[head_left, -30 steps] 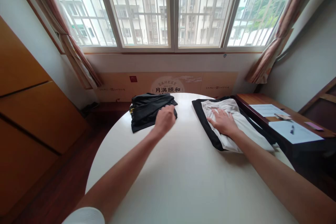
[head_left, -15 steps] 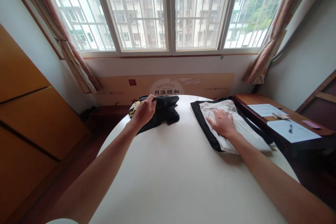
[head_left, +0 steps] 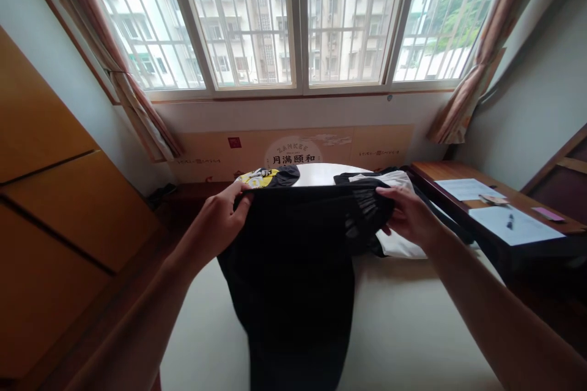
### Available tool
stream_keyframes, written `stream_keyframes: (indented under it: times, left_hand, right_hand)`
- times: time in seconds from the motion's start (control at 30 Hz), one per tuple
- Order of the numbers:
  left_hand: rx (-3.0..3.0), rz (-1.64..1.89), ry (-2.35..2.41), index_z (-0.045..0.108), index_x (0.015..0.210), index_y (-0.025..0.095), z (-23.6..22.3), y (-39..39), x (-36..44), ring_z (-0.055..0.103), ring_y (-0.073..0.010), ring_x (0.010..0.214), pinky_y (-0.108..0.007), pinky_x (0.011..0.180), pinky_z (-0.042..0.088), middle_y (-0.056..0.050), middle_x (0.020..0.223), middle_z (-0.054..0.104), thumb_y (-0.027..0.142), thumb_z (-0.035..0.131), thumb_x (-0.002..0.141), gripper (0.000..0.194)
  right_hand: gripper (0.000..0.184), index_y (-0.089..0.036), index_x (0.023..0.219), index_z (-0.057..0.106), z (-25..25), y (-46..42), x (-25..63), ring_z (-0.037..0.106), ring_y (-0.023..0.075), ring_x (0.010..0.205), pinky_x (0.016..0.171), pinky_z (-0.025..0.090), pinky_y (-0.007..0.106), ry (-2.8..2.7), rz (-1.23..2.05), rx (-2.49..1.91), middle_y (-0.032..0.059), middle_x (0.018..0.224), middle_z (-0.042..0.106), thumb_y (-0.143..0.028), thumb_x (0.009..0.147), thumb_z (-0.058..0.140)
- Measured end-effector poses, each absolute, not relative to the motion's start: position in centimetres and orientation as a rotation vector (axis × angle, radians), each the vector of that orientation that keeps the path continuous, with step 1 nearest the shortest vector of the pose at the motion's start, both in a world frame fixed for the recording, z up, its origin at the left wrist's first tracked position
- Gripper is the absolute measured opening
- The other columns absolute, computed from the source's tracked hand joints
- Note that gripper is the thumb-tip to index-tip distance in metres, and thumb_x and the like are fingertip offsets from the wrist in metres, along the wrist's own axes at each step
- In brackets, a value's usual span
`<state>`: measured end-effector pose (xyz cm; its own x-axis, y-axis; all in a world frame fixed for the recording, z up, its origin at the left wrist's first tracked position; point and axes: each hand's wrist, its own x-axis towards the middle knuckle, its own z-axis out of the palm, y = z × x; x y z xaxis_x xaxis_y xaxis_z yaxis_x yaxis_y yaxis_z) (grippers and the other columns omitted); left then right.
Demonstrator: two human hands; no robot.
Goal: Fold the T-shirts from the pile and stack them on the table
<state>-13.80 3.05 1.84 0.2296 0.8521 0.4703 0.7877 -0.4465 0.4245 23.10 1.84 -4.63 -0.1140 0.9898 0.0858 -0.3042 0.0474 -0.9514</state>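
A black garment (head_left: 293,275) hangs stretched between my two hands above the white table, its lower part running out of view at the bottom. My left hand (head_left: 227,211) pinches its upper left corner. At the upper right, my right hand (head_left: 408,211) grips a bunched edge where the fabric looks thin and ribbed. Behind the garment lies a crumpled yellow, white and black cloth (head_left: 263,178). A folded white garment (head_left: 403,244) rests on black fabric at the right, partly hidden by the held garment and my right hand.
The round white table (head_left: 413,317) spreads beneath my hands. To the right stands a wooden desk (head_left: 426,172) with paper sheets (head_left: 518,223), a pen (head_left: 510,222) and a pink note (head_left: 548,214). Windows and a printed cardboard panel (head_left: 192,153) are ahead; an orange-brown cabinet (head_left: 41,244) is left.
My left hand has lifted the black garment off the patterned cloth and drawn it nearer. My right hand has left the white garment and taken the black one's other side; it now hangs unfolded.
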Motion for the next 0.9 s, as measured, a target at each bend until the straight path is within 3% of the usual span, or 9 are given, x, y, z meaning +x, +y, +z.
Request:
stream_keyframes:
  times: [0.07, 0.2, 0.33, 0.43, 0.57, 0.67, 0.77, 0.83, 0.9]
  left_hand:
    - [2.434, 0.967, 1.597, 0.066, 0.109, 0.022, 1.9, 3.6, -14.0, 0.068, -0.0227, 0.084, -0.030, 0.084, 0.050, -0.003, 0.100, 0.074, 0.044, 0.049, 0.101, 0.029]
    - [2.521, 0.980, 1.672, 0.065, 0.115, 0.020, 2.5, 6.3, -12.7, 0.069, -0.0278, 0.101, -0.034, 0.094, 0.051, -0.008, 0.109, 0.074, 0.037, 0.047, 0.102, 0.028]
    - [2.414, 0.793, 2.194, 0.064, 0.122, 0.009, 1.8, 9.4, -11.5, 0.062, -0.0415, 0.122, -0.051, 0.105, 0.046, -0.024, 0.126, 0.067, 0.026, 0.049, 0.099, 0.032]
    - [2.461, 0.661, 2.007, 0.064, 0.120, 0.010, -0.1, 8.1, -10.4, 0.065, -0.0380, 0.119, -0.047, 0.102, 0.048, -0.022, 0.123, 0.069, 0.026, 0.049, 0.100, 0.029]
    - [2.507, 0.457, 1.311, 0.066, 0.106, 0.020, -3.7, 0.7, -7.4, 0.071, -0.0274, 0.095, -0.037, 0.087, 0.053, -0.009, 0.102, 0.073, 0.039, 0.053, 0.102, 0.023]
    - [2.438, 0.351, 1.195, 0.067, 0.117, 0.017, -6.1, -4.6, -4.5, 0.071, -0.0332, 0.102, -0.042, 0.092, 0.054, -0.013, 0.109, 0.073, 0.056, 0.064, 0.094, 0.045]
    - [2.372, 0.393, 1.201, 0.066, 0.129, 0.013, -7.7, -6.4, -2.6, 0.066, -0.0404, 0.116, -0.049, 0.100, 0.053, -0.021, 0.125, 0.070, 0.058, 0.076, 0.082, 0.065]
    - [2.244, 0.553, 1.158, 0.070, 0.124, 0.015, -7.9, -5.9, -2.5, 0.068, -0.0362, 0.110, -0.044, 0.095, 0.055, -0.017, 0.120, 0.072, 0.044, 0.074, 0.084, 0.050]
    - [2.047, 0.753, 1.055, 0.075, 0.109, 0.016, -7.2, -5.0, -3.3, 0.070, -0.0286, 0.096, -0.037, 0.086, 0.055, -0.011, 0.103, 0.075, 0.028, 0.062, 0.089, 0.026]
  right_hand:
    - [0.044, -0.026, 0.057, 0.047, -2.4, 1.4, 24.5, 0.035, 0.0102, 0.031, 0.032, 0.040, 0.024, -1.015, 1.426, -0.838, -0.0106, 0.039, 0.032, -0.041, 0.076, 0.084]
    - [0.026, -0.023, 0.079, 0.067, 0.1, 1.8, 24.7, 0.067, 0.0194, 0.057, 0.050, 0.055, 0.027, -1.044, 1.280, -0.870, 0.0003, 0.062, 0.066, -0.048, 0.083, 0.075]
    - [0.052, -0.023, 0.122, 0.071, -1.3, 2.1, 23.1, 0.075, 0.0282, 0.096, 0.072, 0.061, 0.034, -1.379, 1.177, -1.074, 0.0073, 0.101, 0.078, -0.062, 0.089, 0.071]
    - [0.070, -0.021, 0.141, 0.063, -4.5, 1.2, 23.0, 0.073, 0.0280, 0.102, 0.078, 0.060, 0.036, -1.562, 1.046, -1.344, 0.0118, 0.119, 0.075, -0.067, 0.089, 0.072]
    - [0.072, -0.016, 0.140, 0.058, -8.9, -1.4, 22.8, 0.070, 0.0240, 0.081, 0.062, 0.053, 0.031, -1.740, 1.150, -1.631, 0.0088, 0.095, 0.075, -0.067, 0.091, 0.069]
    - [0.057, -0.019, 0.133, 0.055, -10.6, -3.6, 20.3, 0.061, 0.0180, 0.069, 0.058, 0.046, 0.027, -1.775, 1.219, -1.527, -0.0026, 0.074, 0.065, -0.052, 0.091, 0.074]
    - [0.042, -0.024, 0.126, 0.049, -10.3, -5.6, 16.9, 0.056, 0.0142, 0.063, 0.056, 0.045, 0.025, -1.582, 1.261, -1.221, -0.0064, 0.074, 0.059, -0.047, 0.096, 0.068]
    - [0.037, -0.026, 0.126, 0.048, -9.4, -6.6, 15.8, 0.061, 0.0153, 0.068, 0.059, 0.050, 0.026, -1.512, 1.235, -1.071, -0.0035, 0.082, 0.063, -0.047, 0.100, 0.065]
    - [0.036, -0.027, 0.132, 0.046, -8.7, -6.9, 16.1, 0.069, 0.0195, 0.082, 0.075, 0.057, 0.033, -1.539, 1.063, -0.994, -0.0006, 0.087, 0.068, -0.042, 0.103, 0.062]
